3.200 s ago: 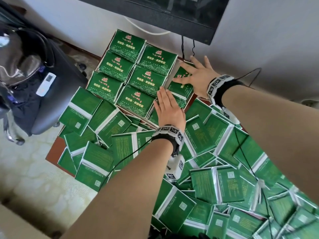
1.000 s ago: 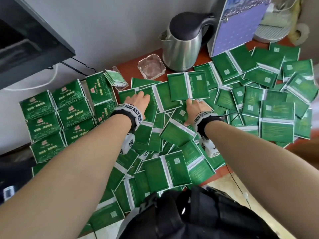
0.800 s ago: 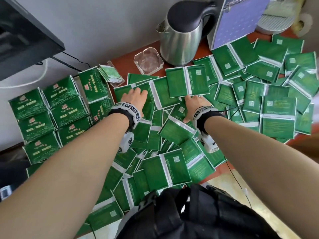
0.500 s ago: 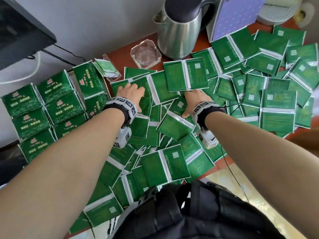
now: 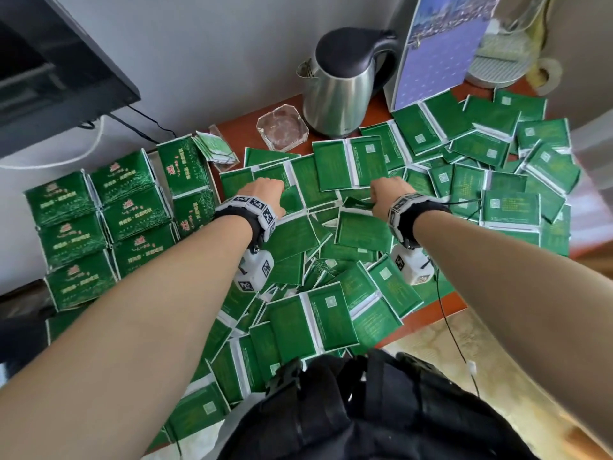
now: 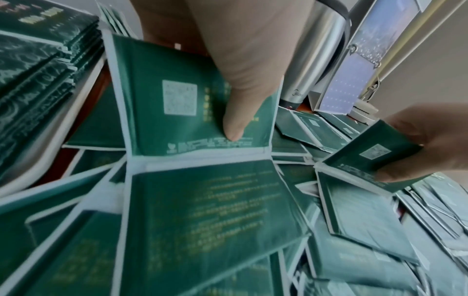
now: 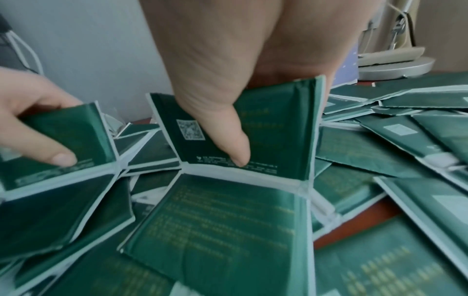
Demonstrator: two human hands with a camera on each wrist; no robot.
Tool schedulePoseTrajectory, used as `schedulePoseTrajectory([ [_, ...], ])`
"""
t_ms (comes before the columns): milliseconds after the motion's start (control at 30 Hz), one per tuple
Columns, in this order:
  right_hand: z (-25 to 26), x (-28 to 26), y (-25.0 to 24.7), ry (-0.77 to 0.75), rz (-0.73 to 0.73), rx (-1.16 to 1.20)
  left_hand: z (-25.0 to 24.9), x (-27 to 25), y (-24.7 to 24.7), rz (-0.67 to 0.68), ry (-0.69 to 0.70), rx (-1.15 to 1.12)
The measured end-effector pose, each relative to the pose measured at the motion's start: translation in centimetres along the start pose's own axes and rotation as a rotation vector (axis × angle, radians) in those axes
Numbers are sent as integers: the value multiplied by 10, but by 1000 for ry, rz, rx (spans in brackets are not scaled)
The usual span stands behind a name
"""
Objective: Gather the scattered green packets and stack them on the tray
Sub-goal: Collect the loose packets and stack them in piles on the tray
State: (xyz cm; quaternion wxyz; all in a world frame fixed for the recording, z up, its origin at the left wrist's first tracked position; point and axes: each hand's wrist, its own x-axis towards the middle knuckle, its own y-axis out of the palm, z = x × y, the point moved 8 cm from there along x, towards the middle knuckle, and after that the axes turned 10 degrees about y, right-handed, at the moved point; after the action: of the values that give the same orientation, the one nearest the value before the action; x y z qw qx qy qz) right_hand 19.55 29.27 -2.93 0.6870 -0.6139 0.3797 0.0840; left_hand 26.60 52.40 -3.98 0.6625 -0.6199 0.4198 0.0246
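fingers of the left hand [image 6: 240, 66] pinch the upper panel of a folded green packet [image 6: 192, 112], thumb on its printed face; right hand [image 7: 228, 60] pinches its own packet [image 7: 253, 130] the same way. each packet's white fold seam runs crosswise under the thumb, lower panel lying flat on the scattered pile [image 5: 331, 313]. the tray [image 6: 50, 152] with its neat stacks [image 5: 99, 220] sits left of both hands, so the left hand is nearer; likely next step is closing each fold and carrying leftward. wrist views show the thumb pinch and the hinge angle, which the head view hides behind knuckles; only the head view shows the stacks in full and the kettle [image 5: 341, 81] behind.
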Motion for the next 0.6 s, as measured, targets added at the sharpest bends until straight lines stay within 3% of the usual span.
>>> schedulePoseTrajectory([
  [300, 2, -25, 51, -54, -32, -116, -41, -32, 40, -239, 68, -40],
  [600, 3, -33, 96, -71, -125, -349, -60, -43, 105, -157, 59, -37],
])
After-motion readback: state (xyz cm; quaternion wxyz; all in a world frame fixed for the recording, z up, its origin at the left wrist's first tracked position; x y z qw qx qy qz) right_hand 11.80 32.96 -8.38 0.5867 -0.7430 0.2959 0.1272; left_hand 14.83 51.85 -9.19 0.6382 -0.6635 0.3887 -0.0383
